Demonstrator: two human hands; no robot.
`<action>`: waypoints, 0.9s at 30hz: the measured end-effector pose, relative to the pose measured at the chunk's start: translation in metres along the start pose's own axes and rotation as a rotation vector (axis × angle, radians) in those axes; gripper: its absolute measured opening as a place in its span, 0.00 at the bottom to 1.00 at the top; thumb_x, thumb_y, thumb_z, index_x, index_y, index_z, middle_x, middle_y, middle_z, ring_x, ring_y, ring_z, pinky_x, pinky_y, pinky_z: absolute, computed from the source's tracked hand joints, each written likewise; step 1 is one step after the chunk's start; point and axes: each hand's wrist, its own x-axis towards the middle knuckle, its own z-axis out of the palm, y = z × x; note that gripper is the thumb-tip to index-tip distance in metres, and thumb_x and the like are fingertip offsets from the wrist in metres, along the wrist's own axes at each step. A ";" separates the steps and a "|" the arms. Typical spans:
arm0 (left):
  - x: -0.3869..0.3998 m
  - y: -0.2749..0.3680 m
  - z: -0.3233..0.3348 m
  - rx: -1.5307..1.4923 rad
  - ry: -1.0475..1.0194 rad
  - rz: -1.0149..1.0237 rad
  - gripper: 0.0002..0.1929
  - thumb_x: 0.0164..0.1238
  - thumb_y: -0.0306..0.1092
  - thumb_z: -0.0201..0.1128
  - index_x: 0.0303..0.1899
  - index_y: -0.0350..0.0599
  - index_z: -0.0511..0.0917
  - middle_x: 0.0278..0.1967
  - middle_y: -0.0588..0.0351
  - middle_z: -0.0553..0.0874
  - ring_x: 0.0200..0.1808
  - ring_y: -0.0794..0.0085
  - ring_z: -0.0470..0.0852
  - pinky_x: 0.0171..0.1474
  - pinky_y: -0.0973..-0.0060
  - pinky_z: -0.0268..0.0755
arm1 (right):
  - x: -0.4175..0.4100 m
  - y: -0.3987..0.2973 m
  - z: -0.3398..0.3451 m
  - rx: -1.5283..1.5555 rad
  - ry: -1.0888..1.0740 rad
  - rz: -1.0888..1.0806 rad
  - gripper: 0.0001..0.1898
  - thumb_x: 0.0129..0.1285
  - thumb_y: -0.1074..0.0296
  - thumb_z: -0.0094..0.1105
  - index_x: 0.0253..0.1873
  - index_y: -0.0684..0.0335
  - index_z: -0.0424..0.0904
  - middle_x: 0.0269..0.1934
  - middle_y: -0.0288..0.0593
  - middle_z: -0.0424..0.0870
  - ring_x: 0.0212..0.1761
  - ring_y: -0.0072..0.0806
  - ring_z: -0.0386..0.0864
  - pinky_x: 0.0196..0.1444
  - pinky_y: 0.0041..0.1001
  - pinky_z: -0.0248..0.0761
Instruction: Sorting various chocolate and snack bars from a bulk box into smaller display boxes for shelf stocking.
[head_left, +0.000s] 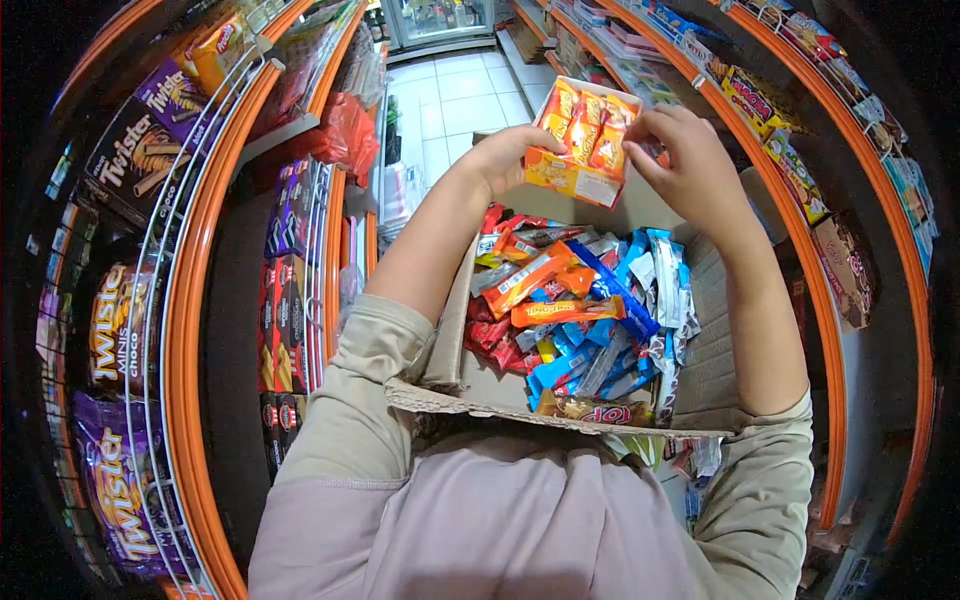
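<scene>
My left hand (506, 161) grips the left side of a small open-topped cardboard display box (571, 180), its thumb over the front rim. Orange wrapped snack bars (585, 131) stand side by side in that box. At its right edge is my right hand (679, 150), fingers bent; whether they pinch the box or a packet is not clear. Below both hands, a large open carton (712, 337) holds a loose pile of wrapped snacks. Orange bars (570, 310) lie on top, with red packets (495, 341), blue packets (562, 367) and a brown wrapped bar (592, 407) around them.
Orange-edged shelves with wire guards (191, 337) line the left side, stocked with Twister wafer packs (124, 480). More snack shelves (806, 300) curve along the right. A red plastic bag (349, 139) hangs at left. Beyond, a tiled aisle (469, 97) leads to a glass-door fridge (442, 19).
</scene>
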 end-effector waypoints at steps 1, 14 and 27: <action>-0.001 0.002 -0.004 0.006 0.019 -0.021 0.22 0.57 0.28 0.59 0.55 0.35 0.69 0.49 0.46 0.81 0.49 0.65 0.83 0.55 0.68 0.74 | 0.000 -0.007 -0.001 0.096 -0.160 0.043 0.09 0.56 0.64 0.63 0.36 0.63 0.80 0.33 0.44 0.81 0.37 0.36 0.79 0.40 0.34 0.70; -0.005 0.003 -0.016 0.076 -0.087 -0.025 0.23 0.63 0.31 0.60 0.58 0.33 0.67 0.52 0.46 0.80 0.51 0.67 0.81 0.58 0.68 0.72 | -0.044 -0.043 0.083 0.033 -1.105 -0.203 0.21 0.45 0.60 0.72 0.44 0.59 0.78 0.36 0.46 0.82 0.40 0.45 0.80 0.41 0.39 0.73; -0.007 -0.001 -0.009 0.025 -0.169 -0.018 0.25 0.71 0.48 0.52 0.59 0.37 0.68 0.54 0.47 0.79 0.52 0.64 0.81 0.57 0.64 0.73 | 0.002 -0.010 -0.019 0.870 -0.193 -0.033 0.16 0.54 0.75 0.67 0.49 0.65 0.77 0.40 0.34 0.80 0.45 0.16 0.75 0.48 0.19 0.70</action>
